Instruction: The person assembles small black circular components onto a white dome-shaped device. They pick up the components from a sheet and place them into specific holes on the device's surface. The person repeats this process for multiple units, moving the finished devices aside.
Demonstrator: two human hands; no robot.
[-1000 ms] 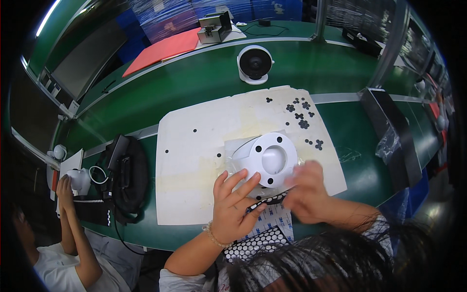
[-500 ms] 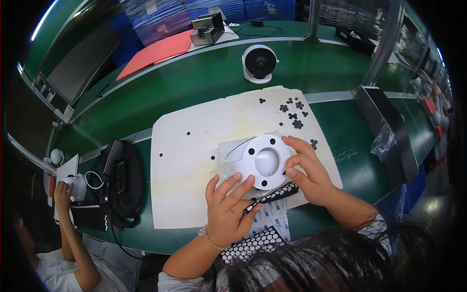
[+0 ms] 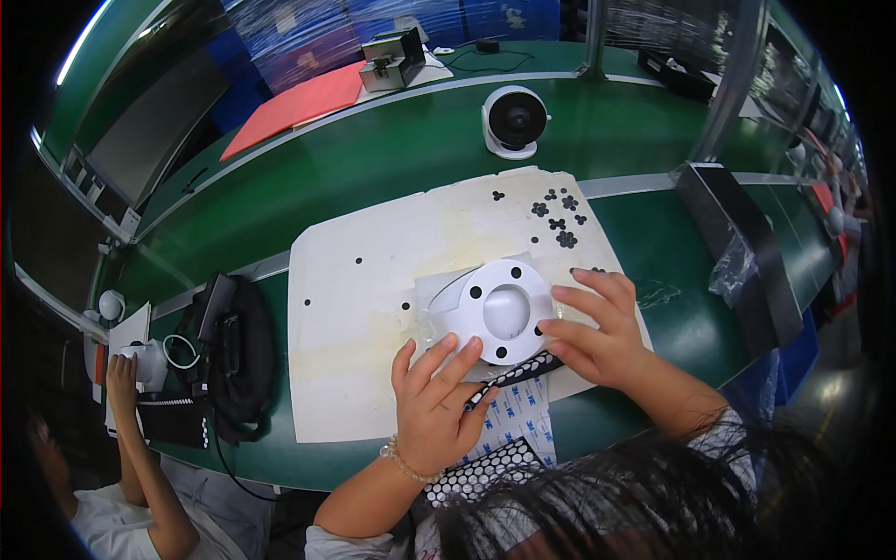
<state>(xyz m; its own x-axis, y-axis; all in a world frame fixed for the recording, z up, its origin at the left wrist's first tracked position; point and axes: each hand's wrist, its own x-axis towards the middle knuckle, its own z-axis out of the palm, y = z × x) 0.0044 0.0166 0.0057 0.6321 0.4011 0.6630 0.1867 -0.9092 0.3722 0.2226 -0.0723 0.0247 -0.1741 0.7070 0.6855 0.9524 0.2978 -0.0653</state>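
A white round plastic housing (image 3: 471, 322) with a wide circular opening lies tilted on clear wrap over a pale board. Several round black pads sit around its flat rim. My left hand (image 3: 437, 406) steadies the lower left rim with its fingertips, its thumb against a folded sheet of white dots on black (image 3: 523, 369). At the right rim, my right hand (image 3: 602, 336) has its fingers apart; a fingertip touches the rim by a black pad (image 3: 539, 328). More dotted sheet (image 3: 495, 467) and a white backing sheet with blue print (image 3: 518, 415) lie below.
Loose black pads (image 3: 566, 240) lie on the pale board (image 3: 345, 373). A white camera (image 3: 516, 121) stands behind. A black metal channel (image 3: 737, 243) is at right, a black bag (image 3: 245, 355) at left. Another person's hand (image 3: 121, 383) works at far left.
My right fingers have spread from a near pinch at the rim, and the pad there shows more fully. My left hand stays on the housing. The whole view has shifted slightly.
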